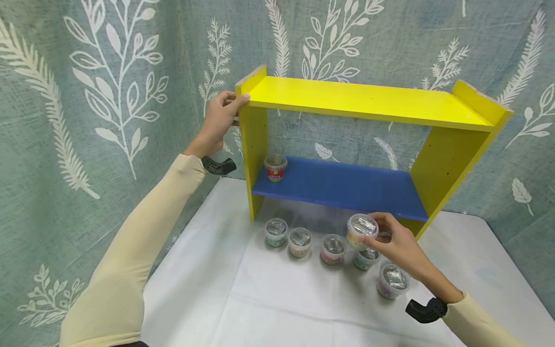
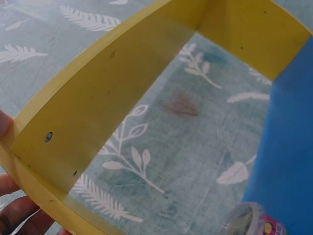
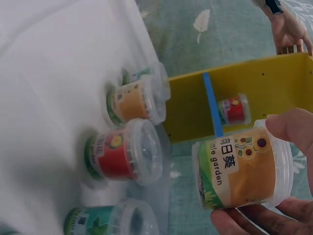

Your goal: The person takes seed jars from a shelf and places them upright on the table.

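Observation:
My right hand point(image 1: 401, 246) holds a small clear plastic tub point(image 3: 239, 169) with an orange sunflower label reading "little garden", fingers and thumb round it, above the table. Up at the left end of a yellow shelf unit point(image 1: 368, 99), my left hand point(image 1: 218, 118) grips the side panel near its top corner, thumb in front and fingers behind. A tub with a red label point(image 1: 275, 167) stands at the left of the blue shelf board point(image 1: 342, 180). Several similar lidded tubs, among them a red-labelled one point(image 3: 117, 154) and a teal-labelled one point(image 3: 95, 219), stand in a row before the unit.
The unit stands on a table with a white cloth point(image 1: 282, 299). Behind and to the left hangs a green-grey curtain point(image 1: 182, 62) with white leaf prints. A purple-labelled tub point(image 1: 392, 280) is closest to my right forearm.

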Demonstrator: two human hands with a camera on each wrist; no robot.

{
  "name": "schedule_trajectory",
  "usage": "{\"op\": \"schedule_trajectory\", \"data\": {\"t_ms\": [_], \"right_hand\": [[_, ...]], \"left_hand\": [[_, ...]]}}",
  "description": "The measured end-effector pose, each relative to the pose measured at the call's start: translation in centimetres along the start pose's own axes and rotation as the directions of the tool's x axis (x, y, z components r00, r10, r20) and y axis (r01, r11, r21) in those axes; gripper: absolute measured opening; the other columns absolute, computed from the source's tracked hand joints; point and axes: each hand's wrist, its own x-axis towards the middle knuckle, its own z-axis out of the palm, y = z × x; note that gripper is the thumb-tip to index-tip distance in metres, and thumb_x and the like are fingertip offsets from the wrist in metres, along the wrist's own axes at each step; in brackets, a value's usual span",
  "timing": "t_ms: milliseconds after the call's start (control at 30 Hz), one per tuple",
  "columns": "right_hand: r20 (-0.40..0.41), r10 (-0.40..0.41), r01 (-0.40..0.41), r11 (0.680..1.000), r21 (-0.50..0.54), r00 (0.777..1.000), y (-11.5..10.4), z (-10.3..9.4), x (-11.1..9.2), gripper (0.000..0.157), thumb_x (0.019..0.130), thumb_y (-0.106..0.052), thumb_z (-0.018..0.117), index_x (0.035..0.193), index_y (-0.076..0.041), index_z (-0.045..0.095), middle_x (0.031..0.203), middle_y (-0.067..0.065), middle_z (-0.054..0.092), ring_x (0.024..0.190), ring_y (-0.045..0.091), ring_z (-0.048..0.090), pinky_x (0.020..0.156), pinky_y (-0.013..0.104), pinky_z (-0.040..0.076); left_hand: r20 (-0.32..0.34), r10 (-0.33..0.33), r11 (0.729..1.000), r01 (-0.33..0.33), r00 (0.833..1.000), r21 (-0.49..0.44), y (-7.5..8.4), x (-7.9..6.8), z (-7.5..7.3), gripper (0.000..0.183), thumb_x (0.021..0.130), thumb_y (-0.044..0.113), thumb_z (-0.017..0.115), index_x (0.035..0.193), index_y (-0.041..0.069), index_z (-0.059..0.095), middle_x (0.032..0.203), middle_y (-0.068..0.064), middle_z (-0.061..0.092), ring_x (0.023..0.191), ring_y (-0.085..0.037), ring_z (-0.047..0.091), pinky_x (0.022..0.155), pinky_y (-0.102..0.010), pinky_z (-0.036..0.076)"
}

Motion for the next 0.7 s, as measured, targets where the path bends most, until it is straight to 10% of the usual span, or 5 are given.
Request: {"op": "schedule_trajectory", "data": {"t_ms": [700], "right_hand": [[0.039,0.021,-0.026,0.994,0.110,0.999,1.3,0.5,-3.5,0.066,0.092,-0.037,0.080,0.144,-0.010,0.050,0.129,0.010,0.062,0.116,0.027,0.063,0.088,0.024,0.056]], "left_hand": [[-0.009,0.003,1.000,-0.003,1.000,0.006,-0.1,0.2,0.1,0.041,0.100,0.045,0.066,0.126,0.013,0.062,0.121,-0.006,0.061,0.109,-0.023,0.060,0.091,-0.039,0.048]]}}
